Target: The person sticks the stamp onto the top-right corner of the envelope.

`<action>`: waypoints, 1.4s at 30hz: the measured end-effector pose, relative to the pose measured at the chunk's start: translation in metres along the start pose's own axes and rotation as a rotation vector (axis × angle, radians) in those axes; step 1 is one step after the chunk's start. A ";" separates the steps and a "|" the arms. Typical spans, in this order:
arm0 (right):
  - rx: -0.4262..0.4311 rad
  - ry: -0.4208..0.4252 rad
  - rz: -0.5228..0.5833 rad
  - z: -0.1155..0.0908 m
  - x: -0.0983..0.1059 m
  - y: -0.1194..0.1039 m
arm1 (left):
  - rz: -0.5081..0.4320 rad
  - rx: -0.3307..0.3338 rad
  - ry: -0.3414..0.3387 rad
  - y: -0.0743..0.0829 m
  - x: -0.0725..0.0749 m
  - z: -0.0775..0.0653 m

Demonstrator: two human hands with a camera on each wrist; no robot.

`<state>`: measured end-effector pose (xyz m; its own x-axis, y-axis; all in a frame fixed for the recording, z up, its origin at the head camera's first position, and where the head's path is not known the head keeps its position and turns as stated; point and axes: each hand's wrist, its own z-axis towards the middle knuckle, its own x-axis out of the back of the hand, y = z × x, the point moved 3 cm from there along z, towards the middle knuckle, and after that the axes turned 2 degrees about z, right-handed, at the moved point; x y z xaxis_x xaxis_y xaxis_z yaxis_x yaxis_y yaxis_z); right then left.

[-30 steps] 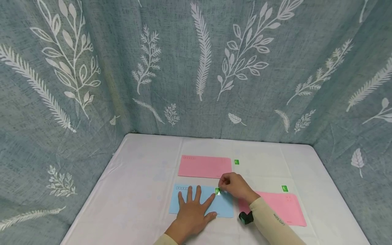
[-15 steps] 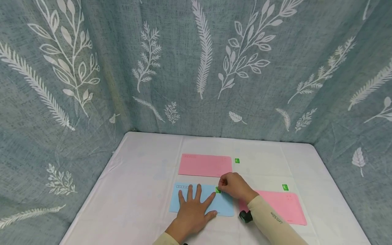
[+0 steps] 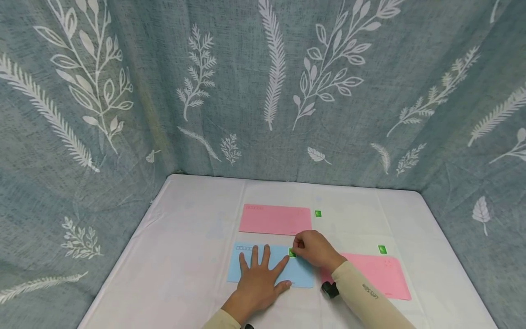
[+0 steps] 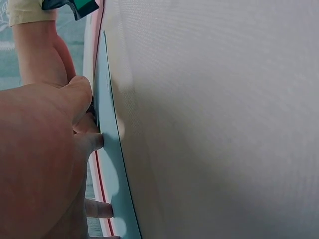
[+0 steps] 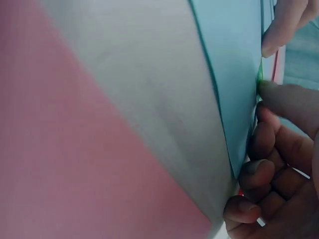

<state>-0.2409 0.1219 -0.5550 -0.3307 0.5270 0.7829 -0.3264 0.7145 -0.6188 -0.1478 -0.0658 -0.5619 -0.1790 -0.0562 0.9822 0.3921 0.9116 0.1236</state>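
Observation:
A light blue envelope (image 3: 303, 274) lies flat on the white table, with a row of postcode boxes at its top left. My left hand (image 3: 259, 284) rests spread over its middle, fingers straight. At the upper right corner is a small green stamp (image 3: 292, 252) with a white border. The right hand (image 3: 315, 249) pinches the stamp's right edge with thumb and forefinger, its other fingers curled. Up close in the right wrist view, the right thumb (image 5: 286, 99) touches the green stamp (image 5: 259, 74) against the blue envelope (image 5: 232, 59). Part of the stamp is hidden.
Behind lies a pink envelope (image 3: 275, 219), with a green stamp (image 3: 318, 214) beside it. Another pink envelope (image 3: 376, 274) lies to the right, partly under the right forearm; a green stamp (image 3: 382, 249) sits above it. A patterned curtain (image 3: 287, 91) surrounds the table.
The bright glint on the pinched stamp has gone, and it looks darker. Both hands stay nearly in place; the head view has shifted slightly.

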 end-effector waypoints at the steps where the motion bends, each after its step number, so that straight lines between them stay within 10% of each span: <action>1: -0.001 0.002 -0.003 0.000 0.000 0.000 | 0.000 -0.002 0.003 0.000 -0.001 0.000; 42: -0.001 0.003 -0.065 -0.002 -0.002 -0.002 | 0.010 0.015 -0.041 0.005 0.012 -0.003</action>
<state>-0.2380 0.1203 -0.5547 -0.3064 0.4804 0.8218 -0.3463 0.7479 -0.5663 -0.1457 -0.0628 -0.5489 -0.2122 -0.0309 0.9767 0.3805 0.9180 0.1117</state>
